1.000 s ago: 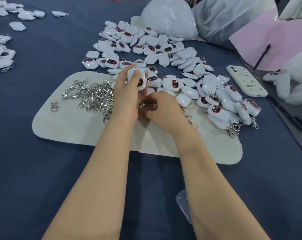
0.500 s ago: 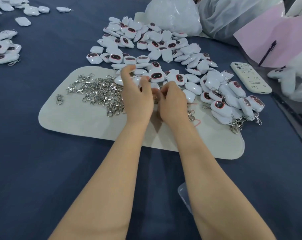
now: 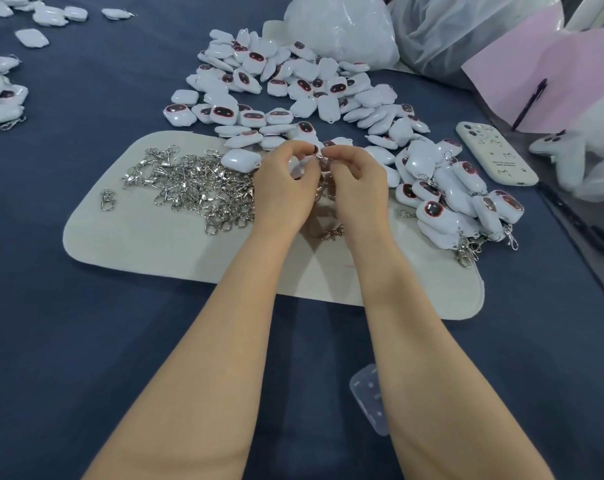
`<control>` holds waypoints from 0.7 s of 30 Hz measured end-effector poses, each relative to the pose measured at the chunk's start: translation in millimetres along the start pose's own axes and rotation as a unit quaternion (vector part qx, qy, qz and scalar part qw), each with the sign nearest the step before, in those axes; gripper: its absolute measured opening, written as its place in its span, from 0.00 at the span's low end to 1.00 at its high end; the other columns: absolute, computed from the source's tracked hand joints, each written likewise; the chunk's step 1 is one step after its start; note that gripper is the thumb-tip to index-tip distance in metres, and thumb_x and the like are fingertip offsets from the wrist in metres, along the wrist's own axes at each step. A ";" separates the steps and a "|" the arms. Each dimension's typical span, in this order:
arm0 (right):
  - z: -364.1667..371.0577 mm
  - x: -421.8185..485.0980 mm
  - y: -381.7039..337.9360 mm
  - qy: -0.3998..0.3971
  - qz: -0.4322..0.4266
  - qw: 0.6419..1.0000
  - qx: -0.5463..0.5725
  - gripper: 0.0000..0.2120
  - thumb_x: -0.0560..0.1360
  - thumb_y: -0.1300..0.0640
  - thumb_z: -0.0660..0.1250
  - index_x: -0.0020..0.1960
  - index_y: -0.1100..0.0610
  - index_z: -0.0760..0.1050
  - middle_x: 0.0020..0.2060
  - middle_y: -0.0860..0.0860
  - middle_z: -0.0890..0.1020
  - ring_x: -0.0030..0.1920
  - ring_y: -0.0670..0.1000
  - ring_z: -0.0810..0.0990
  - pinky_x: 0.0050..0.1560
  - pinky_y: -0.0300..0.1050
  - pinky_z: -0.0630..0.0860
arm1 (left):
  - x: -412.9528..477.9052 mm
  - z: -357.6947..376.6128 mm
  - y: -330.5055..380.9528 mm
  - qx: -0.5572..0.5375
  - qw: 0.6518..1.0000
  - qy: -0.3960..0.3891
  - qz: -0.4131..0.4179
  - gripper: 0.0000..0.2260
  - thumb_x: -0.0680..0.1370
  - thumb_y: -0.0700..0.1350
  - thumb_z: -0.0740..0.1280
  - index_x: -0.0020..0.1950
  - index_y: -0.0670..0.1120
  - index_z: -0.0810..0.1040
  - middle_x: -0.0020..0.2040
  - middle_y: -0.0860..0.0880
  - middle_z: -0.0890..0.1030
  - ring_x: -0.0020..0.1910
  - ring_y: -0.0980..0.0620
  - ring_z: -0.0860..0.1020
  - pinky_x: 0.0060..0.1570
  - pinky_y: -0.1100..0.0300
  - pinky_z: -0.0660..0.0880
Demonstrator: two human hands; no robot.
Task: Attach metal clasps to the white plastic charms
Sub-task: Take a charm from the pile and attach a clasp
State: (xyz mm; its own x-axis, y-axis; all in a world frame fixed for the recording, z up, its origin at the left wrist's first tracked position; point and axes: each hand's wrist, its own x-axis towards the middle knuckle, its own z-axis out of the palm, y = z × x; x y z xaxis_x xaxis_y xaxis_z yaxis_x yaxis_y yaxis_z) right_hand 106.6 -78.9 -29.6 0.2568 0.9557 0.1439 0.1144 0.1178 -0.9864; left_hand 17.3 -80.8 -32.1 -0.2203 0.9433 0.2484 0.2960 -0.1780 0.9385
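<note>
Cream phone (image 3: 496, 154), pink paper (image 3: 535, 74), white plastic bags (image 3: 342, 29), beige mat (image 3: 155, 244)

Over the cream felt mat (image 3: 155, 244), your left hand (image 3: 286, 192) gripped a white plastic charm (image 3: 296, 170), your right hand (image 3: 359, 183) a silver metal clasp (image 3: 320, 158).

The mat's (image 3: 162, 258) near strip and the blue cloth (image 3: 68, 341) leftward offer open passage. Clasps (image 3: 196, 188) crowd the mat's left; charms (image 3: 293, 88) block the far side and right, with a phone (image 3: 494, 154) beyond them. Possibly a clear lid (image 3: 371, 400) lies nearest
</note>
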 end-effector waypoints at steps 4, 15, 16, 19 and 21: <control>1.4 -0.1 1.1 0.010 -0.013 1.000 -0.017 0.13 0.75 0.68 0.57 0.47 0.55 0.77 0.44 0.50 0.82 0.40 0.43 0.79 0.40 0.34 0.73 | 1.0 -1.5 1.1 0.010 1.000 -0.005 -0.010 0.04 0.77 0.40 0.64 0.46 0.49 0.75 0.40 0.57 0.75 0.47 0.50 0.78 0.49 0.55 0.76; 3.0 -3.2 -1.3 0.045 -0.046 0.990 -0.123 0.10 0.74 0.64 0.59 0.45 0.52 0.76 0.37 0.42 0.79 0.40 0.43 0.77 0.43 0.36 0.72 | 1.0 -1.5 1.1 0.009 0.998 0.039 0.042 0.05 0.78 0.40 0.63 0.44 0.49 0.72 0.40 0.55 0.77 0.42 0.51 0.81 0.47 0.57 0.76; 3.0 -3.3 -1.6 0.043 -0.048 0.988 -0.142 0.08 0.74 0.62 0.60 0.45 0.51 0.76 0.38 0.41 0.79 0.44 0.45 0.76 0.45 0.38 0.71 | 1.9 -2.4 0.7 0.009 0.998 0.049 0.045 0.05 0.78 0.39 0.63 0.44 0.48 0.72 0.39 0.58 0.76 0.41 0.56 0.79 0.45 0.65 0.75; 4.8 -5.2 -3.2 0.021 -0.073 0.986 -0.145 0.07 0.76 0.57 0.62 0.51 0.51 0.77 0.46 0.42 0.80 0.52 0.51 0.76 0.54 0.44 0.73 | 2.2 -3.9 0.9 0.010 0.998 0.053 0.045 0.05 0.77 0.38 0.64 0.45 0.48 0.73 0.38 0.62 0.74 0.38 0.68 0.74 0.40 0.78 0.67; 6.6 -7.7 -4.1 -0.017 -0.096 0.987 -0.132 0.08 0.77 0.58 0.63 0.55 0.51 0.77 0.47 0.43 0.80 0.52 0.48 0.77 0.55 0.43 0.74 | 1.5 -4.2 1.4 0.006 0.998 0.046 0.040 0.05 0.77 0.39 0.65 0.46 0.49 0.74 0.38 0.62 0.74 0.38 0.69 0.73 0.40 0.77 0.67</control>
State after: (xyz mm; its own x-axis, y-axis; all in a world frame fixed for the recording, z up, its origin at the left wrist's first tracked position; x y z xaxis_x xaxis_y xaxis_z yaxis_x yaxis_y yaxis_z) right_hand 97.8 -85.0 -27.1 0.1752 0.9315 0.3187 0.4043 0.2271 -0.8860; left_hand 13.5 -80.9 -29.5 -0.2792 0.8968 0.3432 0.3267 -0.2474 0.9122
